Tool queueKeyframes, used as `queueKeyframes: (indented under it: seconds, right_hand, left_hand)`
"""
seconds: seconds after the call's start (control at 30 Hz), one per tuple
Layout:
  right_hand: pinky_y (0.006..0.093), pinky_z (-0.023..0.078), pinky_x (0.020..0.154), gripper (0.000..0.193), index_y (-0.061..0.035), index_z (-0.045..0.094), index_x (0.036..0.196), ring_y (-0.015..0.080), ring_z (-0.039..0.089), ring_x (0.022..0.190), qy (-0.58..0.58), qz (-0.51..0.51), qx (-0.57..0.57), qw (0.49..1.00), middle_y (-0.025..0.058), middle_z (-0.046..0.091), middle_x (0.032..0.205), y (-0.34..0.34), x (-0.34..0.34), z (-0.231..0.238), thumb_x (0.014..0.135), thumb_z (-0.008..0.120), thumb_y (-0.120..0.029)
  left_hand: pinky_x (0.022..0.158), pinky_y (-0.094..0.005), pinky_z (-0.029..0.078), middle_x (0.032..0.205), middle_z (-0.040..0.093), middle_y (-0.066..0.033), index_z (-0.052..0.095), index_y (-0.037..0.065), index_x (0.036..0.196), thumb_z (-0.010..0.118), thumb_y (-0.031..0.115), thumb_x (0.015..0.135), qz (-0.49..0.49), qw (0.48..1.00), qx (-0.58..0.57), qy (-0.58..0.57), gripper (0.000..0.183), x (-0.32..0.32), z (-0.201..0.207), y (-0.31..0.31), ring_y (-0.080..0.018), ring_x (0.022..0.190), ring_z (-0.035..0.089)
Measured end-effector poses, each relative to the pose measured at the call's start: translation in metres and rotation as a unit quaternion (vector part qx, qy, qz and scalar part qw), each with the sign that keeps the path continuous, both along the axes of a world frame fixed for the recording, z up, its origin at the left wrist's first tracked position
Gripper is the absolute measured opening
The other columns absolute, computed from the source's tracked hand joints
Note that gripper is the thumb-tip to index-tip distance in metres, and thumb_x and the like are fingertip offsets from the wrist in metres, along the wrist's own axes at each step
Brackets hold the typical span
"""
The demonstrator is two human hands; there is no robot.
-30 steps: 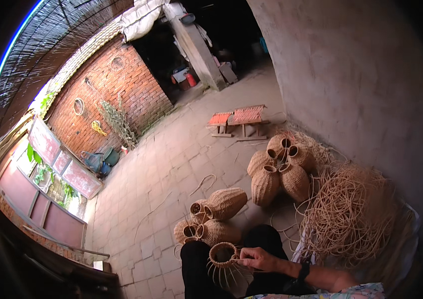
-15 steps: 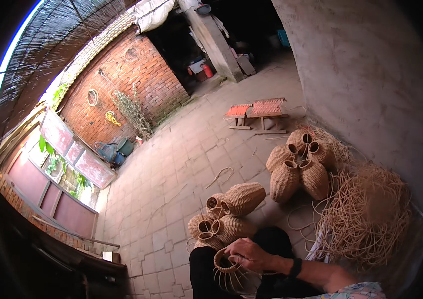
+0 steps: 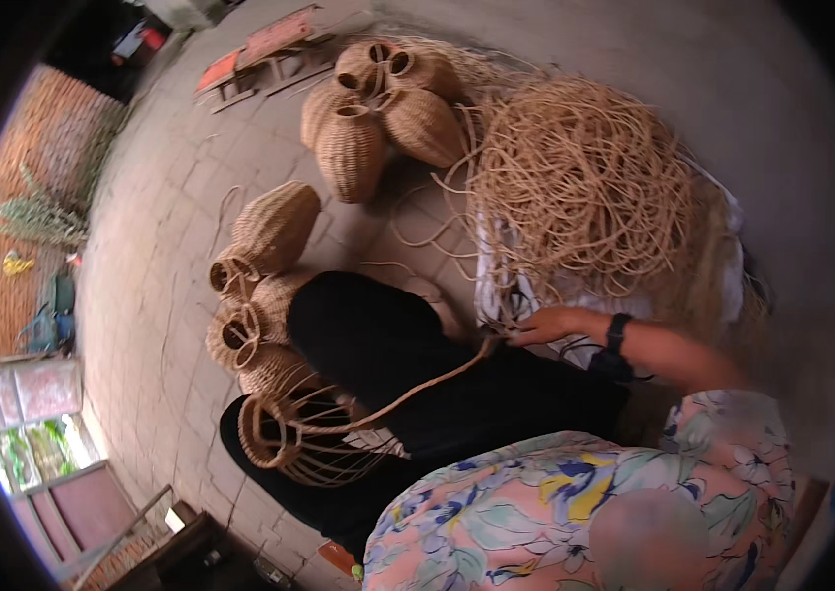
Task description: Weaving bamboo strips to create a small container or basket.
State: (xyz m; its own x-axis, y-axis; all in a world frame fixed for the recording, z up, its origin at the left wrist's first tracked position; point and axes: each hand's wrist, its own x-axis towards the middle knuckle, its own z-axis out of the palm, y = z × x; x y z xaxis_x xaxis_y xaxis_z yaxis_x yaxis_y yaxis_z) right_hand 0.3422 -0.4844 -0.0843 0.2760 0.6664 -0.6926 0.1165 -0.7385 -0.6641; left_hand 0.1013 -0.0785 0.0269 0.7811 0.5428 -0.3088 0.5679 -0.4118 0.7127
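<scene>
Though thin, strand [image 3: 427,387] in right hand [image 3: 545,325].

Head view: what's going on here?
A person in a floral shirt and black trousers has the right hand beside a tangled heap of tan strands, at the far visible end of a long tan strand. It runs to a tan open-ribbed wicker basket on the lap; whether the grip closes on the strand is unclear. The left hand is out of view. Closely woven tan vase-shaped baskets form two groups on the paved floor.

Basket frame [image 3: 285,456] left of cord heap [image 3: 585,187]
</scene>
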Motion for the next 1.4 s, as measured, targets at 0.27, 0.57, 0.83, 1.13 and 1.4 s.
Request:
queueKeyframes:
  seconds: [0.27,0.57,0.83,1.13,1.4]
  right_hand:
    - [0.0301,0.041,0.104,0.044,-0.0086,0.067,0.120,0.0170,0.059,0.111,0.391,-0.307,0.290,0.818,0.0053,0.068,0.113,0.016,-0.060,-0.048,0.095,0.060,-0.045]
    - [0.0414,0.056,0.087,0.049,-0.0063,0.058,0.130,0.0269,0.066,0.106,0.278,-0.190,0.017,0.942,0.0125,0.070,0.106,-0.042,0.008,-0.005,0.096,0.060,-0.042]
    - [0.0363,0.049,0.073,0.049,0.0003,0.072,0.101,0.0168,0.061,0.080,0.137,0.050,0.009,0.989,0.0056,0.071,0.087,-0.039,-0.058,-0.031,0.085,0.070,-0.046]
    - [0.0346,0.047,0.075,0.020,-0.0046,0.070,0.093,0.0145,0.055,0.081,0.296,0.063,-0.005,0.953,-0.0007,0.062,0.090,-0.097,-0.076,-0.123,0.090,0.066,-0.024]
    - [0.0356,0.049,0.079,0.018,-0.0042,0.069,0.096,0.0148,0.058,0.089,0.302,-0.020,-0.071,0.950,0.0017,0.065,0.101,-0.068,-0.033,-0.087,0.089,0.066,-0.021]
  left_hand:
    - [0.096,-0.0364,0.047,0.119,0.065,-0.0106,0.062,0.004,0.126,0.062,0.029,0.091,-0.031,0.999,-0.015,0.032,0.042,-0.014,-0.020,-0.028,-0.0218,0.106,0.061]
    - [0.095,-0.0364,0.048,0.117,0.066,-0.0106,0.062,0.005,0.125,0.063,0.028,0.090,-0.037,0.999,-0.004,0.024,0.042,0.010,-0.012,-0.022,-0.0217,0.104,0.062]
    - [0.093,-0.0363,0.049,0.116,0.066,-0.0107,0.063,0.005,0.125,0.064,0.027,0.089,-0.021,0.999,0.006,-0.024,0.042,0.041,0.008,0.016,-0.0216,0.102,0.063]
    - [0.092,-0.0363,0.050,0.114,0.067,-0.0107,0.063,0.006,0.124,0.065,0.027,0.088,0.009,0.998,0.020,-0.065,0.042,0.077,0.023,0.045,-0.0215,0.100,0.064]
    - [0.090,-0.0362,0.051,0.112,0.068,-0.0108,0.063,0.006,0.124,0.066,0.026,0.087,0.043,0.996,0.042,-0.064,0.041,0.102,0.024,0.063,-0.0214,0.098,0.065]
